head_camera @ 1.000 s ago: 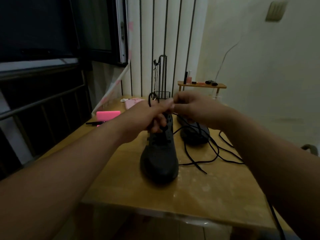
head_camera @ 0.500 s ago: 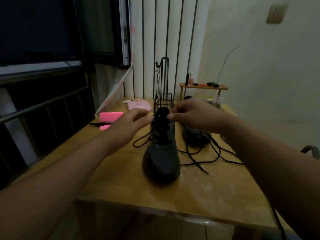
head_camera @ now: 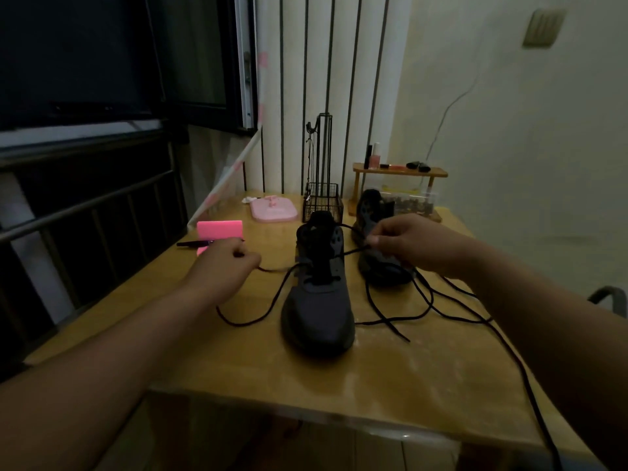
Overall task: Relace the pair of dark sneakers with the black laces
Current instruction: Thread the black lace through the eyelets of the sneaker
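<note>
Black lace point(head_camera: 353, 253) ends are pinched by curled left hand point(head_camera: 224, 263) and right hand point(head_camera: 407, 243).

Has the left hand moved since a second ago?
Yes. The left hand has pulled leftward, away from the collar of the near sneaker and toward the pink block, gripping the black lace.

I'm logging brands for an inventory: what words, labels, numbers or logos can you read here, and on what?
None can be read.
The near sneaker and far sneaker show no legible brand; the bottles on the small shelf are too small and dim.
</note>
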`<control>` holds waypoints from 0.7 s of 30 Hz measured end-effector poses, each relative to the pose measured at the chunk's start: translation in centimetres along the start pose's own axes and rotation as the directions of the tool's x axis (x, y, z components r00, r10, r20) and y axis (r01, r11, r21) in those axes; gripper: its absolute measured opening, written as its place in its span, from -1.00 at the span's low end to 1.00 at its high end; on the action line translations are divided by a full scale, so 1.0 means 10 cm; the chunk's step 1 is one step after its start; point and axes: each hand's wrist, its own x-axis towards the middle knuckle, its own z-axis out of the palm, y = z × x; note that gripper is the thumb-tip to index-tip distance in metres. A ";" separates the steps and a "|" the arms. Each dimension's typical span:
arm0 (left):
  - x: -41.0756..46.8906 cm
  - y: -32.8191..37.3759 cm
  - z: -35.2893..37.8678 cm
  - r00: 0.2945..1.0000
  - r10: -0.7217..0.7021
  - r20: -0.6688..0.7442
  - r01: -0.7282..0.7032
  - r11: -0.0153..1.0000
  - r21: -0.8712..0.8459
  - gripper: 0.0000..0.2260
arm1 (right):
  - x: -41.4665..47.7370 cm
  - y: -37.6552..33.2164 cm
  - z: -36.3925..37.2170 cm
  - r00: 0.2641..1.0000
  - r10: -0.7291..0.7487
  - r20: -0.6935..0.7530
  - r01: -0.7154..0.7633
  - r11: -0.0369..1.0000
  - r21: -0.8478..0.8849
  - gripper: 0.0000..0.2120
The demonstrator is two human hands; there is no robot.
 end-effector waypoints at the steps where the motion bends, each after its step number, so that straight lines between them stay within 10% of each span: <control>1: -0.04 0.04 0.05 0.998 0.055 -0.013 -0.055 0.998 0.013 -0.86 | 0.01 -0.04 0.04 1.000 0.004 0.009 -0.004 1.000 0.008 -0.84; 5: -0.19 0.54 0.22 0.953 0.291 0.087 -0.274 0.948 -0.164 -0.69 | 0.08 -0.27 0.21 0.996 -0.051 0.077 0.040 0.990 0.137 -0.85; 10: -0.25 0.86 0.26 0.910 0.334 0.245 -0.226 0.895 -0.384 -0.79 | 0.06 -0.39 0.18 0.985 -0.148 0.094 0.096 0.904 0.417 -0.86; 17: -0.19 0.76 0.20 0.924 0.226 0.308 -0.031 0.848 -0.530 -0.67 | -0.04 -0.29 0.15 0.948 -0.252 0.193 -0.049 0.485 0.873 -0.61; 21: -0.23 0.78 0.19 0.883 0.225 0.412 -0.012 0.888 -0.459 -0.65 | 0.02 -0.27 0.24 0.977 -0.197 0.081 0.060 0.619 0.783 -0.75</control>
